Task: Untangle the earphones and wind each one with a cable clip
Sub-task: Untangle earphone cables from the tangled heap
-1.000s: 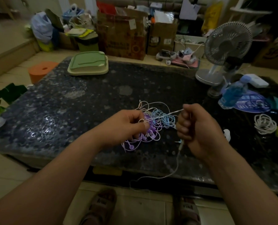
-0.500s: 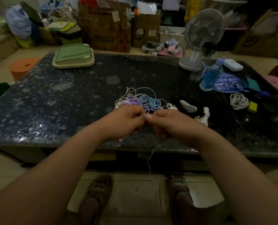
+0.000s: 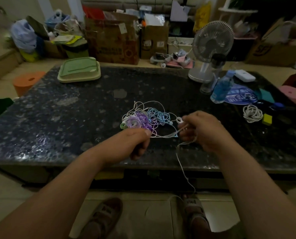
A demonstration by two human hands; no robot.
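Two bare hands are held over the near part of the dark stone table (image 3: 57, 118), with the forearms reaching in from 7 and 5 o'clock. The left hand (image 3: 136, 142) is turned knuckles-up with its fingers curled under, and a white earphone cable (image 3: 164, 136) is pinched at its thumb tip. The right hand (image 3: 204, 130), somewhat blurred, is raised a little higher, and its fingers are curled round the same cable; the exact hold cannot be made out. A short length of the cable is drawn taut between the two hands. The rest is let fall from the right hand over the table edge towards 6 o'clock, down to the floor tiles by the right sandal (image 3: 195, 214).

The tangle of earphones (image 3: 143, 118), in white, purple, pale blue and a little green, is laid on the table at 12 o'clock from the left hand, just beyond its knuckles, and at 9 o'clock from the right hand. A small white ring-shaped piece (image 3: 179, 120) is seen just beside the right forefinger.

Farther out, a coiled white cable (image 3: 252, 113) is found at 3 o'clock from the right hand, with a yellow block (image 3: 267, 119) just beside it. A water bottle (image 3: 222, 88) is stood at 1 o'clock, a desk fan (image 3: 212, 42) beyond it. A green lidded tray (image 3: 79, 69) is placed at 11 o'clock from the tangle, near the far edge.
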